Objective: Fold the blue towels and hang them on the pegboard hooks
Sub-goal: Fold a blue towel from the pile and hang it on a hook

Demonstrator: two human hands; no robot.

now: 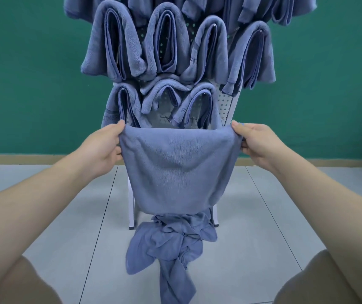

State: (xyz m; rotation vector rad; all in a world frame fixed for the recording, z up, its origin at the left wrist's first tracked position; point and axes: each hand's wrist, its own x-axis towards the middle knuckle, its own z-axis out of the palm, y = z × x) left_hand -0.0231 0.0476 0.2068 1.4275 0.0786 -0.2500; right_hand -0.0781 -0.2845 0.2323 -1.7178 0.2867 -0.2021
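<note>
A folded blue towel [179, 170] hangs stretched between my hands in front of the pegboard [225, 100]. My left hand [102, 150] pinches its upper left corner and my right hand [258, 144] pinches its upper right corner. Several folded blue towels [118, 44] hang on the pegboard's hooks in rows above and behind the held towel. A crumpled heap of loose blue towels [171, 240] lies on the floor at the foot of the board, partly hidden by the held towel.
The white pegboard stands on legs [131, 216] on a grey tiled floor [54, 216], in front of a green wall [22, 73]. My knees [17, 284] show at the bottom corners of the view.
</note>
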